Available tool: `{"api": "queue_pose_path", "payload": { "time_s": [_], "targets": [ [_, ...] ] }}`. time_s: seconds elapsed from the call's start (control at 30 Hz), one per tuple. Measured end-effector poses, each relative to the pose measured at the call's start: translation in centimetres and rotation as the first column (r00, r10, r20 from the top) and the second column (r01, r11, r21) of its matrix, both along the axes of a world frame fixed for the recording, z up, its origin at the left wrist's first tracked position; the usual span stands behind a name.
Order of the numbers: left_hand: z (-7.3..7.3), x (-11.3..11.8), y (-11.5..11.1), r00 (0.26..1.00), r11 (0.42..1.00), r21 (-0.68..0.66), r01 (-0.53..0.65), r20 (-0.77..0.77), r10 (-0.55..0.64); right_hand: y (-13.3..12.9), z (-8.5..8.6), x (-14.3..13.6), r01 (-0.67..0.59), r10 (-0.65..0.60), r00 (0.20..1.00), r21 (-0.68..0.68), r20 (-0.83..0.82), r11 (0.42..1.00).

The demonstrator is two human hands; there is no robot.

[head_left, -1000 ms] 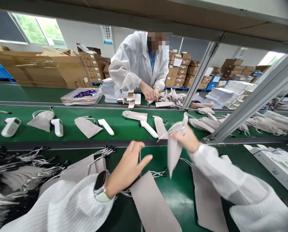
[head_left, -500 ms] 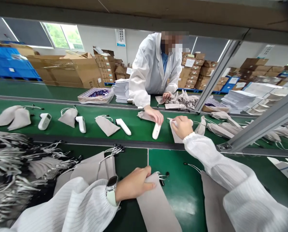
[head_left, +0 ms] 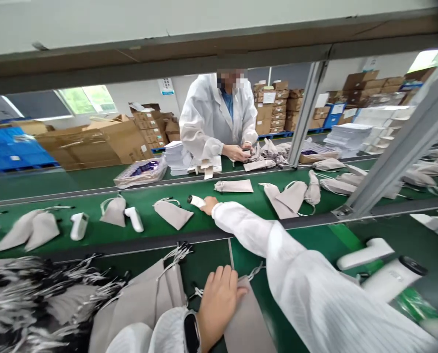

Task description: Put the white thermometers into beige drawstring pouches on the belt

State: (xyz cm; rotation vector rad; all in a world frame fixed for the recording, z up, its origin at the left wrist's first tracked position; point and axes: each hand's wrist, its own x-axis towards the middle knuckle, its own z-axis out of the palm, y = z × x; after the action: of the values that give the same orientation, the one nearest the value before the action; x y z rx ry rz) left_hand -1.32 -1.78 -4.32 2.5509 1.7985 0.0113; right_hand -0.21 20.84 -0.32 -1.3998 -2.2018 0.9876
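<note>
The right hand (head_left: 209, 206), at the centre of the frame, has its fingers clamped on a slim white plastic handheld device with a black end (head_left: 197, 201), above the middle strip of the green surface (head_left: 200, 223). At the lower centre the left hand (head_left: 219, 301) lies over the corded end of a flat grey cloth pouch (head_left: 250, 318), fingers side by side and thumb apart (whether they pinch the cloth, I cannot tell). A tangled heap of grey pouches with white cords and black toggles (head_left: 16, 299) fills the lower left. Two larger-looking white plastic devices (head_left: 393, 279) sit at the lower right, beyond the right sleeve. At the upper centre, a co-worker in a white coat (head_left: 217, 113) handles something small.
</note>
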Motion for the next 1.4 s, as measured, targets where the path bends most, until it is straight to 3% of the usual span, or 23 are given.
{"api": "queue_pose_path", "payload": {
  "time_s": [0.1, 0.2, 0.27, 0.33, 0.47, 0.57, 0.63, 0.87, 1.03, 1.13, 1.23, 1.33, 1.4],
  "targets": [
    [0.0, -0.1, 0.0, 0.999, 0.995, 0.093, 0.042, -0.030, -0.039, 0.0, 2.0, 6.4, 0.037, -0.044, 0.992, -0.062, -0.120, 0.997],
    [0.1, -0.2, 0.5, 0.990, 0.981, 0.131, 0.142, 0.004, -0.144, -3.0, 5.0, 13.9, 0.076, -0.094, 0.942, -0.069, -0.321, 0.995],
    [0.2, -0.1, 0.7, 0.984, 0.977, 0.125, 0.171, 0.035, -0.177, -6.1, 6.6, 17.8, 0.015, -0.109, 0.791, -0.159, -0.602, 0.987],
    [0.3, 0.1, 0.9, 0.988, 0.986, 0.101, 0.133, 0.064, -0.140, -9.4, 6.7, 19.8, -0.073, -0.104, 0.703, -0.216, -0.703, 0.974],
    [1.2, 0.1, 0.2, 0.996, 1.000, 0.010, 0.012, 0.092, -0.013, -14.3, 3.1, 18.3, -0.129, -0.132, 0.624, -0.269, -0.770, 0.955],
    [2.0, -0.3, -1.4, 0.997, 0.999, -0.040, 0.005, 0.078, -0.002, -15.6, 0.0, 15.6, -0.145, -0.223, 0.536, -0.350, -0.814, 0.926],
    [2.3, -0.5, -2.3, 0.997, 0.998, -0.068, 0.006, 0.080, 0.000, -15.7, -1.0, 14.7, -0.158, -0.272, 0.500, -0.396, -0.822, 0.905],
    [2.4, -0.3, -2.5, 1.000, 0.999, -0.035, 0.007, -0.005, -0.007, -15.6, -0.5, 14.9, -0.158, -0.309, 0.441, -0.412, -0.843, 0.897],
    [3.6, -0.4, -1.5, 0.980, 0.989, -0.111, 0.095, 0.185, -0.073, -15.5, -0.5, 14.4, -0.213, -0.183, 0.478, -0.315, -0.859, 0.925],
    [4.5, -0.4, -1.1, 0.955, 0.972, -0.198, 0.129, 0.290, -0.068, -15.2, -0.4, 14.6, -0.216, -0.226, 0.467, -0.359, -0.855, 0.908],
    [5.3, -0.2, -0.9, 0.924, 0.956, -0.275, 0.100, 0.382, 0.013, -14.9, 0.0, 15.0, -0.215, -0.284, 0.462, -0.417, -0.840, 0.883],
    [6.1, 0.2, -0.5, 0.890, 0.945, -0.324, 0.043, 0.442, 0.110, -15.0, 0.3, 15.2, -0.241, -0.284, 0.518, -0.457, -0.807, 0.856],
    [6.7, 0.3, -0.1, 0.876, 0.963, -0.270, -0.003, 0.465, 0.133, -15.1, 0.5, 15.3, -0.270, -0.259, 0.607, -0.501, -0.751, 0.822]
  ]
}}
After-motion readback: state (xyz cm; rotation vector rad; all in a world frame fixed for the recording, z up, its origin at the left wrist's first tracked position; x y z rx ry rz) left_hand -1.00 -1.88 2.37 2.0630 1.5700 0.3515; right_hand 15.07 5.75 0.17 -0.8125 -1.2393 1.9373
